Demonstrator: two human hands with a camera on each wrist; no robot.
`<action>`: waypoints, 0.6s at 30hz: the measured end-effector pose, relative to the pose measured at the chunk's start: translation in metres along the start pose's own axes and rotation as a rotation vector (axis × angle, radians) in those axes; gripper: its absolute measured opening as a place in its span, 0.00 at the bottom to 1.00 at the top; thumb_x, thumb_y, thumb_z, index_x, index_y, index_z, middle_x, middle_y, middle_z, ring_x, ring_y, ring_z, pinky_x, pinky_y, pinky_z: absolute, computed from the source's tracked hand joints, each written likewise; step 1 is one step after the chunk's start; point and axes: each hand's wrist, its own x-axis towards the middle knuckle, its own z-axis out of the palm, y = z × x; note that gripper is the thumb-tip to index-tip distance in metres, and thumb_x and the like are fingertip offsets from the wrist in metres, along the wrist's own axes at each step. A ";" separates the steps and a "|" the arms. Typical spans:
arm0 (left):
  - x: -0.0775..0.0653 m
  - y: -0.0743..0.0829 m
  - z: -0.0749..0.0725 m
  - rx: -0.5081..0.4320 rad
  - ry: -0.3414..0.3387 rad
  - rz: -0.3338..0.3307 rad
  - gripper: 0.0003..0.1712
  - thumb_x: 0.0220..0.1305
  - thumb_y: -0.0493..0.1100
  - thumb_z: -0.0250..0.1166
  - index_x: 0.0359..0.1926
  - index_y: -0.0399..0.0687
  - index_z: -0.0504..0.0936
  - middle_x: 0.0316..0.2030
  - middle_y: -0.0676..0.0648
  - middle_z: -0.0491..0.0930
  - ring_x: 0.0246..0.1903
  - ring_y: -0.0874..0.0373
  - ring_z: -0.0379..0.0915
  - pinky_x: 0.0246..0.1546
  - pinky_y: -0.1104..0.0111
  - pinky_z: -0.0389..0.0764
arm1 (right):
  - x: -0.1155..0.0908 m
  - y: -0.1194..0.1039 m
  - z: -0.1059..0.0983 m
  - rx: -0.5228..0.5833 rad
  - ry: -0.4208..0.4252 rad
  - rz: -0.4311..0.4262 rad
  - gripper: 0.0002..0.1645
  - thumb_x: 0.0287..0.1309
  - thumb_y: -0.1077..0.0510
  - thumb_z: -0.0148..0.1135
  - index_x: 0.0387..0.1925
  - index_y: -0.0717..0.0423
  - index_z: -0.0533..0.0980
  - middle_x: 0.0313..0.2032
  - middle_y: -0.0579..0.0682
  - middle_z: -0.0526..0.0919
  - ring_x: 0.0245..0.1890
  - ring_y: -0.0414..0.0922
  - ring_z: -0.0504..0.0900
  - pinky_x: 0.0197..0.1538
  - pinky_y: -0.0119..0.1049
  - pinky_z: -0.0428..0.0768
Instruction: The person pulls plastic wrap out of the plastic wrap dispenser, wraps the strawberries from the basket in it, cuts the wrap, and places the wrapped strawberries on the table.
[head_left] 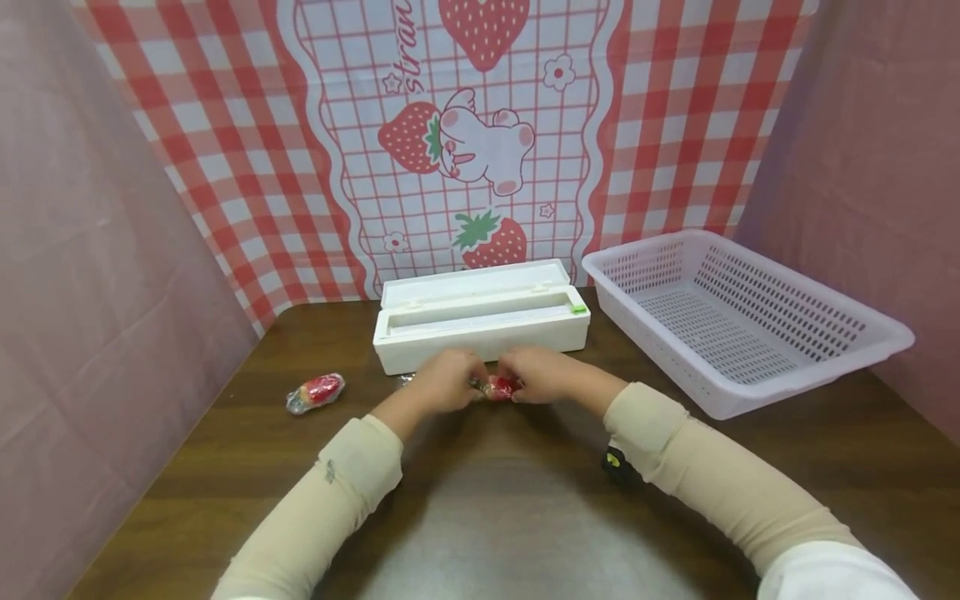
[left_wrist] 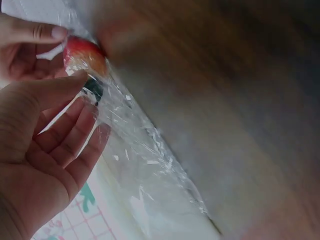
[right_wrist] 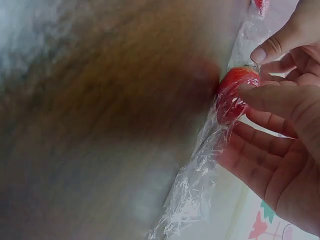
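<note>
On the table in front of the white box, a red fruit point(head_left: 499, 387) fading to yellow, with a dark green end, lies in clear cling film point(left_wrist: 145, 165). My left hand point(head_left: 448, 381) pinches its green end, thumb on the pale part in the left wrist view. My right hand point(head_left: 542, 375) holds the red end, its thumb pressing the film against the skin. Loose film trails out past the fruit on both sides. Farther left lies a similar red-and-yellow fruit point(head_left: 318, 391), wrapped in film.
Behind the hands stands a long white box point(head_left: 480, 337) with its lid raised and a small green piece at its right end. A white perforated basket point(head_left: 810, 379) occupies the right side of the wooden table point(head_left: 247, 500). A checked strawberry-print cloth point(head_left: 667, 125) hangs behind.
</note>
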 end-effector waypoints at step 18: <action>-0.006 -0.036 -0.005 -0.095 -0.116 -0.117 0.15 0.44 0.35 0.77 0.36 0.40 0.85 0.30 0.49 0.83 0.32 0.56 0.76 0.40 0.65 0.79 | -0.004 0.008 0.002 -0.055 -0.036 0.022 0.21 0.41 0.63 0.76 0.36 0.61 0.73 0.26 0.46 0.74 0.28 0.44 0.74 0.36 0.37 0.77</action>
